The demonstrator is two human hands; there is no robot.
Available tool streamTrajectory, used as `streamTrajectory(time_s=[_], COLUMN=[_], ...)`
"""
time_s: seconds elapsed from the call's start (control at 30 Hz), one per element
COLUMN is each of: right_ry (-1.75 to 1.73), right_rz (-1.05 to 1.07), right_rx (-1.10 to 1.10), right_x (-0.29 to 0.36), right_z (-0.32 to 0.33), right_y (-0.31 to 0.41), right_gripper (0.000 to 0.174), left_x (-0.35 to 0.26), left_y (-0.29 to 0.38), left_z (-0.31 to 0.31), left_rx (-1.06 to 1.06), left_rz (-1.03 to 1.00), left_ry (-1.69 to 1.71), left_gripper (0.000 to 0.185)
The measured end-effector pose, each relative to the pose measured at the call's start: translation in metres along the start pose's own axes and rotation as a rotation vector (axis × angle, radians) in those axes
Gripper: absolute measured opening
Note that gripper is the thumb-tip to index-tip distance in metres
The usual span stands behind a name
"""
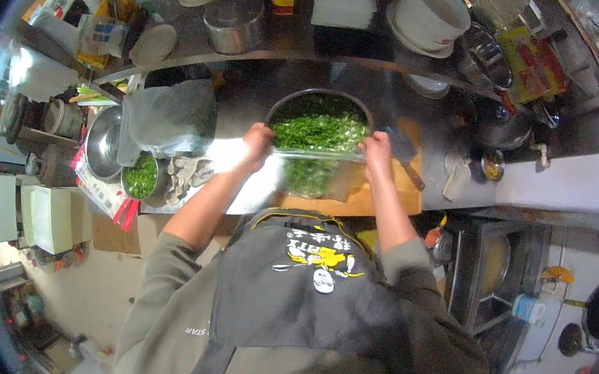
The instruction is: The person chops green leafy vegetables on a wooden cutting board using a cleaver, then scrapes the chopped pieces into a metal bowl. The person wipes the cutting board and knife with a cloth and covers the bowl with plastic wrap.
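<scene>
Both my hands grip a round metal basin [320,102] by opposite sides of its rim. My left hand [258,144] is at its left side and my right hand [377,153] at its right. Chopped green scallions [322,130] cover much of the inside. Below the near rim shows a blurred green patch [309,177]; whether it is falling, lying on the board or seen through something clear, I cannot tell. The basin is over the left part of a wooden cutting board [398,198]. A cleaver [402,144] with a wooden handle lies on the board, just right of my right hand.
Left on the counter are a smaller bowl of chopped greens [140,176], an empty steel bowl [105,145], a crumpled cloth [186,176] and a translucent plastic bag [172,112]. A shelf [289,58] along the back holds a lidded pot [233,23] and stacked bowls [430,13].
</scene>
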State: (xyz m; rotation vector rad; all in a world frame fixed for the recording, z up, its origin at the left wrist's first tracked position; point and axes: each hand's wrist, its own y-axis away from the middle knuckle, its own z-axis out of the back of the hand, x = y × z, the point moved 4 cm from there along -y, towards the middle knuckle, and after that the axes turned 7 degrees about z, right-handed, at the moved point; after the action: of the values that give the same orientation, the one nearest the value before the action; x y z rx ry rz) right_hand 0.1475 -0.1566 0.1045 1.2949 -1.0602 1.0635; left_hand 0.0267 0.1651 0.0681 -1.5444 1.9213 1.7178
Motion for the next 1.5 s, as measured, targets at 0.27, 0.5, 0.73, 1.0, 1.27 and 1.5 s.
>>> streamTrajectory(time_s=[0.27,0.5,0.73,1.0,1.27,1.5], right_ry=[-0.046,-0.044,0.110,0.306,-0.523,0.076], right_rz=[0.140,0.169,0.089,0.322,0.122,0.462], right_rx=[0.029,0.053,-0.017,-0.012,0.027,-0.050], right_x=[0.025,0.027,0.020,0.012,-0.007,0.039], right_z=[-0.002,-0.001,0.003,0.022,0.028,0.022], right_y=[-0.004,-0.003,-0.003,-0.018,-0.023,-0.014], right_gripper=[0.022,0.019,0.022,0.029,0.013,0.016], left_x=[-0.006,0.003,-0.001,-0.004,-0.005,-0.016], left_y=[0.001,-0.007,-0.006,-0.002,0.018,0.021], left_z=[-0.013,-0.008,-0.015,-0.024,-0.033,-0.037], left_rx=[0.070,-0.101,-0.021,0.009,-0.072,-0.071], left_rz=[0.077,0.082,0.000,-0.203,-0.164,-0.190], left_ry=[0.356,0.355,0.215,0.029,-0.085,-0.118], left_gripper=[0.006,0.016,0.018,0.017,0.006,0.016])
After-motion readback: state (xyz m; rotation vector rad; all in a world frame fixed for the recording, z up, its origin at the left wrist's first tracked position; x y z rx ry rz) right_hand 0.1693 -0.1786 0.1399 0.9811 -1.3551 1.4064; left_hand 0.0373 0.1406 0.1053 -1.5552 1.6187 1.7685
